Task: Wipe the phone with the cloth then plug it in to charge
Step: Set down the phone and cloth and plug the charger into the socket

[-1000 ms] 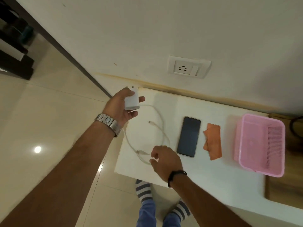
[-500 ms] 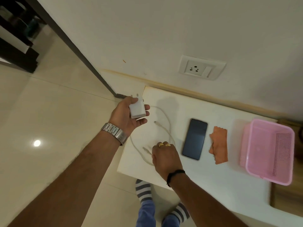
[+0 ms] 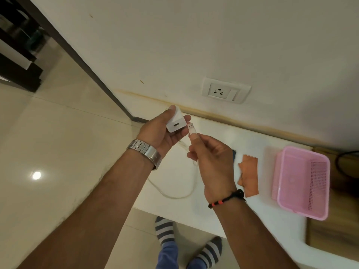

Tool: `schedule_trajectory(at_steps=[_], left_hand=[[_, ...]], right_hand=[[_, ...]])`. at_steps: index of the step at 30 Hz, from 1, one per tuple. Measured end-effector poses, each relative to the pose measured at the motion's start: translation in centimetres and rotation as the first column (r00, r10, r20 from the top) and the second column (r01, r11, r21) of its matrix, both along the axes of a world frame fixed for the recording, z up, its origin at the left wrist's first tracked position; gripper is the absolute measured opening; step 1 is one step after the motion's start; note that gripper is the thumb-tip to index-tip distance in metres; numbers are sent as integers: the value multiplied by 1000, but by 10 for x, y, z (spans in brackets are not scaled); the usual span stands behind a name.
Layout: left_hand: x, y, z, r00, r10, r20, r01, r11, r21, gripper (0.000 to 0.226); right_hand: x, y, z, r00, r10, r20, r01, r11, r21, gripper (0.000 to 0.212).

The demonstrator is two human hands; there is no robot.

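My left hand (image 3: pixel 161 131) holds a white charger adapter (image 3: pixel 175 123) above the table's left end, its USB port facing my right hand. My right hand (image 3: pixel 211 160) pinches the USB plug of the white cable (image 3: pixel 192 128), the plug tip a short gap from the port. The rest of the cable (image 3: pixel 174 196) loops down onto the white table (image 3: pixel 262 210). The dark phone (image 3: pixel 234 153) is almost fully hidden behind my right hand. The orange cloth (image 3: pixel 249 177) lies flat to the right of it.
A wall socket with a switch (image 3: pixel 225 91) sits on the wall above the table. A pink plastic basket (image 3: pixel 303 181) stands at the table's right. A wooden surface (image 3: pixel 334 235) adjoins the table on the right. My striped socks (image 3: pixel 165 230) show below the table's edge.
My right hand picked up the cable's USB plug from the table and raised it to the adapter. My left hand turned the adapter so its port faces the plug.
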State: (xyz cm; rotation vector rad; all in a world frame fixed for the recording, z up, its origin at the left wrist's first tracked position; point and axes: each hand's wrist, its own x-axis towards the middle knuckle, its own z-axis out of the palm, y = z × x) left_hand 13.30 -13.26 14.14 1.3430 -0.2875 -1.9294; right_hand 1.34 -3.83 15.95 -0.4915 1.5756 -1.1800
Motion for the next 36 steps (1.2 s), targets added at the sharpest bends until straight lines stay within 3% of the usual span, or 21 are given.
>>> schedule_trajectory(at_steps=[7, 14, 22, 30, 36], left_hand=[[-25, 2, 17, 996, -25, -87, 23, 999, -28, 44], [-34, 6, 24, 986, -168, -19, 165, 981, -103, 30], [-34, 11, 31, 994, -103, 44, 110, 968, -224, 41], [-40, 23, 34, 995, -74, 71, 89, 967, -238, 41], [-32, 28, 31, 954, -187, 236, 251, 926, -281, 42]], right_hand=[[-10, -1, 24, 1000, 3, -5, -2, 999, 44, 20], [-17, 2, 24, 999, 35, -17, -34, 997, 62, 18], [-25, 3, 24, 999, 21, -49, -18, 998, 56, 15], [-22, -1, 21, 997, 19, -81, -17, 1000, 16, 25], [-33, 10, 20, 981, 171, 94, -178, 981, 78, 22]])
